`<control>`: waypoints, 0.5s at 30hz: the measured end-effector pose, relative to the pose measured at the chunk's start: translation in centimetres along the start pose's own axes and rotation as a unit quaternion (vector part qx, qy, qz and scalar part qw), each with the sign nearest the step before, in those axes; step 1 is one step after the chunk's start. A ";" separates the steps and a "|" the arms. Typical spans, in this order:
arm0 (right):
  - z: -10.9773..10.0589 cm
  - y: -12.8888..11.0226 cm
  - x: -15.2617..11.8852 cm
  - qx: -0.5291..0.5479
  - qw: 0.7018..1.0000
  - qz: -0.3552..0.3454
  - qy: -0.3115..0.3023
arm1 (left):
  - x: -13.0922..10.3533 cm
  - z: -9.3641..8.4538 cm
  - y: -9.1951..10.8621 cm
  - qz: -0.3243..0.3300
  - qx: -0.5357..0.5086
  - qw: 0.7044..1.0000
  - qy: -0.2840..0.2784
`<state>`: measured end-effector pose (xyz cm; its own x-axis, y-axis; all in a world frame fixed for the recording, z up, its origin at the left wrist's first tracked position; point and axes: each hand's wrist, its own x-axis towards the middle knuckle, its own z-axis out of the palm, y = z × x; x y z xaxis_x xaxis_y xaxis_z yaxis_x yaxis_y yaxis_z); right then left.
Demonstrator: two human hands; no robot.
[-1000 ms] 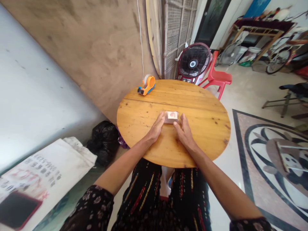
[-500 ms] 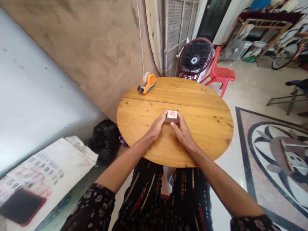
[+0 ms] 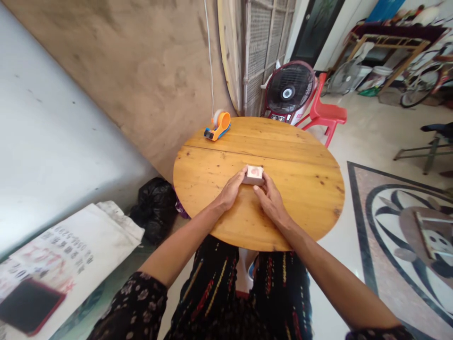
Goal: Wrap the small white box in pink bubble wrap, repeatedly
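Observation:
A small box-shaped block (image 3: 255,174) with a white top and a reddish mark rests on the round wooden table (image 3: 219,198). Its sides look grey-brown; whether it is a box or a stack of cards I cannot tell. My left hand (image 3: 230,191) presses against its left side, the fingers straight and together. From the right, my right hand (image 3: 272,196) grips the other side, its thumb near the front edge. The fingertips of both hands are partly hidden behind the block.
An orange tape dispenser (image 3: 219,125) stands at the table's far left edge. Behind the table are a fan (image 3: 290,89) and a red plastic chair (image 3: 329,112). A black plastic bag (image 3: 155,208) lies left of the table, near a dark tablet-like object (image 3: 30,304) on a white sack.
The view has shifted slightly, so everything sits a little lower in it. Both hands stay at the block's sides; the right thumb remains near its front.

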<state>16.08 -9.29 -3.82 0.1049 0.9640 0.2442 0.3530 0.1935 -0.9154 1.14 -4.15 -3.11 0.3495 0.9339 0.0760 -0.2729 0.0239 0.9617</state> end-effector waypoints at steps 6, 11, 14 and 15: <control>-0.6 -0.7 0.0 -0.001 0.993 0.045 0.111 | -0.3 -0.2 -0.2 0.037 0.063 0.988 0.133; -0.4 -0.5 0.2 0.039 0.997 0.021 0.058 | -0.6 -0.2 0.4 0.034 0.099 0.990 0.092; -0.5 -0.5 0.3 0.025 0.996 0.024 0.076 | -0.8 -0.1 0.8 0.028 0.115 0.989 0.092; -0.6 -0.5 0.3 0.017 0.996 0.029 0.087 | -0.8 0.0 0.9 0.023 0.117 0.988 0.102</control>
<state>16.47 -9.18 -3.15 0.2837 0.9284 0.2398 0.3112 0.1474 -0.9388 0.58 -4.90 -2.30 0.1482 0.9850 0.0886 -0.0619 -0.0802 0.9949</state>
